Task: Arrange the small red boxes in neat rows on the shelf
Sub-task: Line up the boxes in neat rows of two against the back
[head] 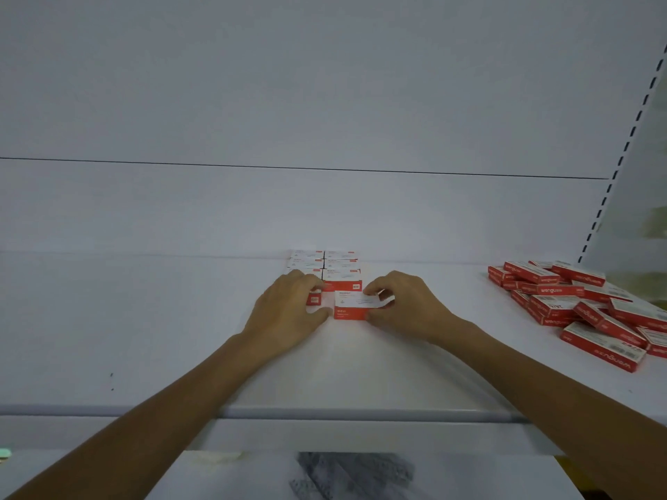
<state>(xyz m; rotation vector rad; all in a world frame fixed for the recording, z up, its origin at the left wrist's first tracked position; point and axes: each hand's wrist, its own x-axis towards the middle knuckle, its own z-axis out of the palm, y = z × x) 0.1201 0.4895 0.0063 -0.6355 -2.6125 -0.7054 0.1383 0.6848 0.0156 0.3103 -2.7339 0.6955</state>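
White shelf board point(144, 319) fills the lower half of the view, backed by a plain white panel point(325, 102) crossed by one thin dark seam; a rounded grey rail point(361, 414) runs along the front edge, and both forearms reach over it; below the rail lies a lower level with a grey, blurred patch point(353, 474) that I cannot identify. Near the left, a few tiny dark specks point(112, 382) mark the board. Left of centre, the left hand point(288, 312) lies with bent fingers over the front-left box point(314, 299), hiding most of it; its thumb stretches right to the near left corner of the loose box; whether it grips or only presses down I cannot tell. Just behind the hands, at the back of the shelf, sits the arranged block point(341, 268) of small red boxes: two columns side by side, touching, white label faces up, red fronts toward the camera. The loose box point(355, 305), white on top with a red front, stands just in front of the right column, slightly off its line. The right hand point(404, 308) pinches it, fingertips on the far top edge, thumb at the near right corner; the two hands sit close together on either side of it. Well apart at the right, a pile point(584, 308) of the same red boxes lies jumbled, overlapping at varied angles, white lettering on some sides. Beyond it rises a slotted upright point(620, 157).
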